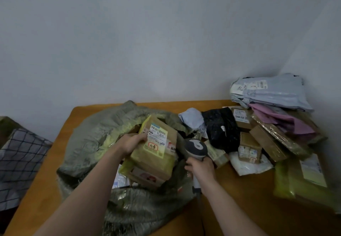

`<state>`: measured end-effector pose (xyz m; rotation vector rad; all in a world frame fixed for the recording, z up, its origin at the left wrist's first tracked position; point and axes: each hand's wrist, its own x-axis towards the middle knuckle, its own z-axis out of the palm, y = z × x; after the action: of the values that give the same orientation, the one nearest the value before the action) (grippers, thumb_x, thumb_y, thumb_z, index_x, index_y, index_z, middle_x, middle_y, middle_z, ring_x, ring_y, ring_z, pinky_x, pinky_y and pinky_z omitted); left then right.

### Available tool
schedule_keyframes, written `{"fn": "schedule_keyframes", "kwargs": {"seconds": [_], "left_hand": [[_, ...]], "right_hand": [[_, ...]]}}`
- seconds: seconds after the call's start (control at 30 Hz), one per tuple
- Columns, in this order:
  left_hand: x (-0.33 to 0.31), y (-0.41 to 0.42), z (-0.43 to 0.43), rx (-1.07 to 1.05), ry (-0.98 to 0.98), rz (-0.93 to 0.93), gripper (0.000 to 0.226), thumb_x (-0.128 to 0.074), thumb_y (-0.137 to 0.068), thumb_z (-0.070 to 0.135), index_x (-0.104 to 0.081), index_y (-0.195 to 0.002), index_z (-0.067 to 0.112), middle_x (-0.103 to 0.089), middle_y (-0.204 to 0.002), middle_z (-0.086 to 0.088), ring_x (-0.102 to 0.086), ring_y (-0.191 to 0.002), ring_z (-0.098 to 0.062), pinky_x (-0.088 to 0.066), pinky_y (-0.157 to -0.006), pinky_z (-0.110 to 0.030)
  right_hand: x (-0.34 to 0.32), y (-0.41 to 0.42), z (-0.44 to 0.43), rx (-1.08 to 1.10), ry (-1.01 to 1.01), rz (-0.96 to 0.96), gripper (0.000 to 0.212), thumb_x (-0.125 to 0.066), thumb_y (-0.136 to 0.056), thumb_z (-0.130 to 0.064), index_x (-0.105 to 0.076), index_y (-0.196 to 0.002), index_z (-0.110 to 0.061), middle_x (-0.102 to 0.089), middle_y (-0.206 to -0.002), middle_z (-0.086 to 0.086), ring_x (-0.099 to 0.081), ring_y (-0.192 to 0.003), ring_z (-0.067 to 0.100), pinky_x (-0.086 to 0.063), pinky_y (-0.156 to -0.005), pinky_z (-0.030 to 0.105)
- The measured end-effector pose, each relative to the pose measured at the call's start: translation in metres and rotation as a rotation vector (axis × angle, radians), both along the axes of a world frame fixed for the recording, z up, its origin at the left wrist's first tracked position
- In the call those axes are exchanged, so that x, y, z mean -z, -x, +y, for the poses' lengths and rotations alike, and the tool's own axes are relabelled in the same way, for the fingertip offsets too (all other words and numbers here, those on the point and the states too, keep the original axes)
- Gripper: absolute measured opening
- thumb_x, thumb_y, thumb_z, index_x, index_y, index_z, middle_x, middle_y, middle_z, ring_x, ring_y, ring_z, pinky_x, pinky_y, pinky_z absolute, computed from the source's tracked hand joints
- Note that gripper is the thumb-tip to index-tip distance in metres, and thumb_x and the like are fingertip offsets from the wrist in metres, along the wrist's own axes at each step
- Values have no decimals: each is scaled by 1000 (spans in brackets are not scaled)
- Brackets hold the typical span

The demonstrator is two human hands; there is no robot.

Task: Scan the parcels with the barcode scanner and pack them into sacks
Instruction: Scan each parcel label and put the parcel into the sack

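Over the sack (88, 139), left-hand fingers (137, 139) clasp a parcel (156, 152); right-hand fingers (190, 167) wrap the scanner (196, 148).

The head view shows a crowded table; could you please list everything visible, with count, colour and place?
table: one, orange-brown, under everything
sack: one, grey-green, open, on the table's left part
labelled box: one, brown with yellow tape, over the sack's mouth
barcode scanner: one, grey, right of that box
black mailer: one, black, table centre-right
grey-blue mailers: a few, stacked, far right corner
pink mailer: one, under that stack
small boxes: several, brown, right pile
checked cloth: one, dark-lined, left of the table
left hand: grips the labelled box
right hand: grips the barcode scanner
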<state>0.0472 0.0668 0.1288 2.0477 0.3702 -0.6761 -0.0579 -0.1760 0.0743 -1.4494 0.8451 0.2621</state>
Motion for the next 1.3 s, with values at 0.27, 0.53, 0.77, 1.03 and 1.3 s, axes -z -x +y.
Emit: {"fn": "schedule_keyframes", "kwargs": {"seconds": [0.27, 0.53, 0.77, 1.03, 1.3], "left_hand": [[2, -34, 38, -29, -88, 73, 48, -76, -57, 46, -82, -93, 15, -80, -89, -7, -77, -83, -30, -60, -88, -43], [-3, -49, 13, 204, -108, 117, 29, -72, -75, 42, -81, -98, 26, -79, -99, -1, -75, -90, -24, -60, -90, -42], [8, -54, -15, 145, -109, 254, 55, -77, -63, 50, -77, -105, 14, -79, -95, -7, -76, -86, -28, -61, -85, -42], [12, -49, -20, 107, -150, 266, 70, -76, -65, 53, -68, -122, 14, -72, -110, -9, -70, -98, -31, -58, -85, -44], [21, -44, -27, 65, -140, 288, 96, -71, -45, 64, -65, -124, 11, -68, -122, -15, -67, -105, -36, -55, -98, -52]], "right_hand": [[30, -48, -17, 57, -90, 41, 25, -71, -87, -8, -64, -112, -7, -70, -110, 17, -70, -97, 30, -64, -78, 45], [45, -70, 1, -94, -269, 140, 26, -68, -89, -16, -68, -115, -17, -75, -106, 13, -74, -96, 29, -50, -62, 32], [45, -71, -13, -102, -386, 130, 24, -73, -89, -18, -77, -111, -11, -72, -91, 10, -63, -68, 20, -45, -52, 27], [36, -65, -3, -176, -448, 107, 32, -78, -85, -15, -75, -115, -6, -70, -106, 13, -61, -79, 21, -45, -52, 26], [29, -50, -18, -81, -339, 64, 28, -82, -82, -16, -76, -109, -9, -73, -92, 10, -61, -70, 19, -46, -53, 28]]}}
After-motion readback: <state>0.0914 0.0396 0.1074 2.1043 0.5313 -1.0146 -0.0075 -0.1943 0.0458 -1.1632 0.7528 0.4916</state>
